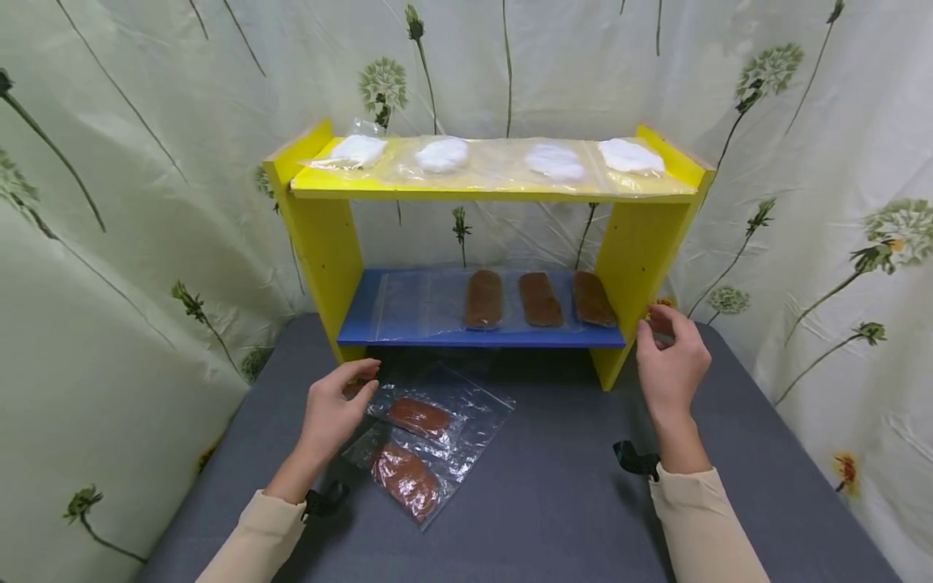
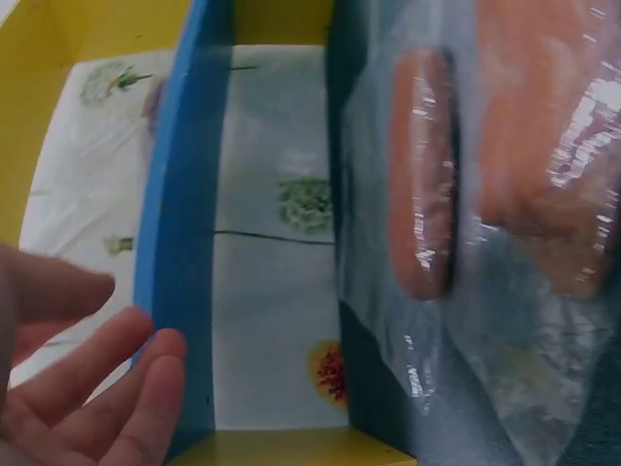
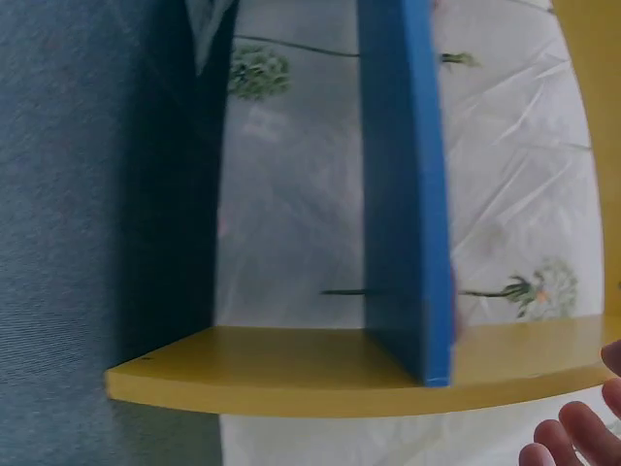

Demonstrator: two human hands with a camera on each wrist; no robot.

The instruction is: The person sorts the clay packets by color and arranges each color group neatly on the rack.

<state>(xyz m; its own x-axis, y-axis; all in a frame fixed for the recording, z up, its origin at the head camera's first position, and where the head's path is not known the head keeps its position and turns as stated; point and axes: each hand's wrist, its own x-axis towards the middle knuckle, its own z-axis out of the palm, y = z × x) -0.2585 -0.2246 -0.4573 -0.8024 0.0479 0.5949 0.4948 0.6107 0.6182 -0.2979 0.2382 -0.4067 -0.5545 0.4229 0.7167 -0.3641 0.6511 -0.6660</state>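
My left hand [image 1: 335,409] is held over the dark table with fingers loosely bent and nothing between them. Close by on its right, clear zip bags lie overlapping, with a flat brown slab [image 1: 419,415] and a larger brown slab [image 1: 408,479] inside. Another bit of brown [image 1: 356,388] shows behind the left fingertips. The left wrist view has the left fingers [image 2: 146,398] in front of the blue shelf's edge. Beside the yellow right side panel [image 1: 649,243], my right hand [image 1: 670,360] is raised, its fingers bent and holding nothing.
On the blue lower shelf [image 1: 474,342], three bagged brown slabs [image 1: 484,300] lie toward the right, with flat clear bags [image 1: 417,304] to their left. Several bagged white pads [image 1: 442,155] line the yellow top shelf [image 1: 481,194]. A flower-print curtain [image 1: 802,162] hangs behind.
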